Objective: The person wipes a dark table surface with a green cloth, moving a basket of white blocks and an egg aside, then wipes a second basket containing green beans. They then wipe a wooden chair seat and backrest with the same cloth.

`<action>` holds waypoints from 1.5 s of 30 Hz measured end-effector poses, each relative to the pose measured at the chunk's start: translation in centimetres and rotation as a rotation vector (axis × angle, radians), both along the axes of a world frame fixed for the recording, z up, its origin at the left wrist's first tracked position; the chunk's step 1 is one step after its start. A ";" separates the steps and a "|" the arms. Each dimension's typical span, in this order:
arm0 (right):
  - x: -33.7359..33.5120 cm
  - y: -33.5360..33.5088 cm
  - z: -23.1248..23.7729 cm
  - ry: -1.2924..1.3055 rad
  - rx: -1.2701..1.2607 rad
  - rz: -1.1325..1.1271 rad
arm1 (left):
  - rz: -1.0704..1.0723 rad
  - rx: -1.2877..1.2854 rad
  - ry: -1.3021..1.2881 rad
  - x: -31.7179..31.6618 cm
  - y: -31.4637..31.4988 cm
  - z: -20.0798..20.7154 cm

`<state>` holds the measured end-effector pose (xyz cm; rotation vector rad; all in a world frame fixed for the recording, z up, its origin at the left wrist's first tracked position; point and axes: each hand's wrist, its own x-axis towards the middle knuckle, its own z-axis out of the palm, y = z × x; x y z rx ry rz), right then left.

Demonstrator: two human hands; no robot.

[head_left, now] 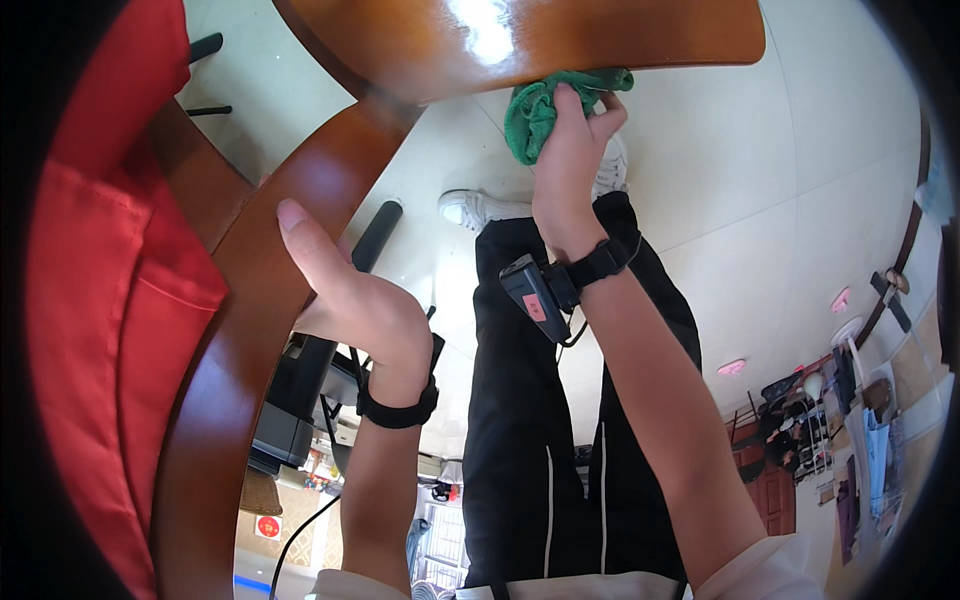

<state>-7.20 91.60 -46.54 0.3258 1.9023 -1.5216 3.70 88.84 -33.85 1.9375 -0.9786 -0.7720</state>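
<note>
My right hand [575, 165] is closed on a crumpled green cloth [533, 122], pressed against the lower edge of a glossy brown wooden panel [620, 35]. A curved wooden rail [310, 180] joins that panel and runs down the left side; together they look like part of a chair. My left hand [355, 300] grips this rail, its thumb raised along the near face and its fingers mostly hidden behind the wood. Red fabric [110, 300] hangs over the far left, beside the rail. Black straps circle both wrists, and a small black device [535, 298] sits on the right one.
Pale floor tiles [740, 150] lie under my white shoes [480, 208] and black trousers. Black furniture legs, one a thick bar [378, 235], stand behind the rail. Pink slippers [733, 367] and hanging clothes [875, 430] are at the right.
</note>
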 end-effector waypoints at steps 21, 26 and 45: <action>1.4 -2.8 2.8 -0.073 0.119 0.824 | -0.016 -0.087 0.093 -0.5 -0.7 -0.3; 1.6 -5.0 6.3 0.027 0.008 0.816 | -0.151 -0.107 0.124 1.0 0.4 -0.5; 1.5 -3.6 14.5 0.187 -0.439 0.988 | 0.035 -0.508 0.403 3.3 -1.5 8.2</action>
